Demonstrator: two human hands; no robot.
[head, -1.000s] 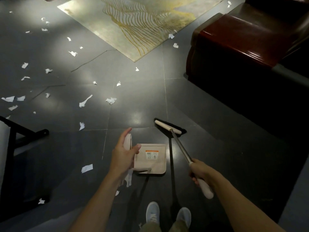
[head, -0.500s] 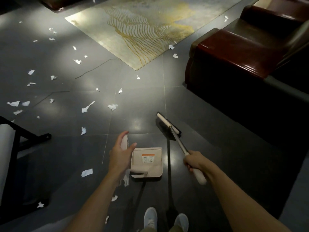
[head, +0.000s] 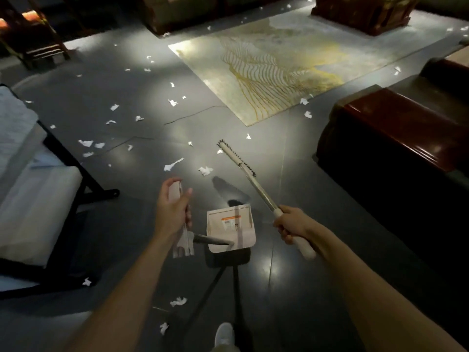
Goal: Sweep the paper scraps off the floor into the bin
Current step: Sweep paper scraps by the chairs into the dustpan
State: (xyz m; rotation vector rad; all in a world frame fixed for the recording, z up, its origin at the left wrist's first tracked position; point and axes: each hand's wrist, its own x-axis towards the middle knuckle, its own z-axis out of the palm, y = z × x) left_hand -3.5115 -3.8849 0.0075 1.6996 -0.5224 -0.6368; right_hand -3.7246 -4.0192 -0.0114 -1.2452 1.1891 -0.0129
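Observation:
My left hand (head: 172, 212) grips the upright pale handle of a beige dustpan (head: 229, 228), whose pan hangs just above the dark floor in front of me. My right hand (head: 291, 224) grips the white end of a broom (head: 250, 177). Its metal shaft runs up and to the left, and the dark-bristled head (head: 236, 157) is lifted off the floor, tilted. White paper scraps lie scattered over the tiles: two (head: 173, 164) (head: 205, 170) just beyond the dustpan, several to the left (head: 86, 143), and some near my feet (head: 178, 301). No bin is in view.
A gold-patterned rug (head: 274, 64) lies ahead. A dark red sofa arm (head: 396, 128) stands at the right. A black-framed chair with white cushions (head: 33, 199) stands at the left. More wooden furniture (head: 360, 13) lines the far side. My shoe (head: 224, 334) shows at the bottom.
The view has tilted up, showing more of the room. The broom head has risen off the floor and swung forward and left. The dustpan has lifted and shifted slightly right.

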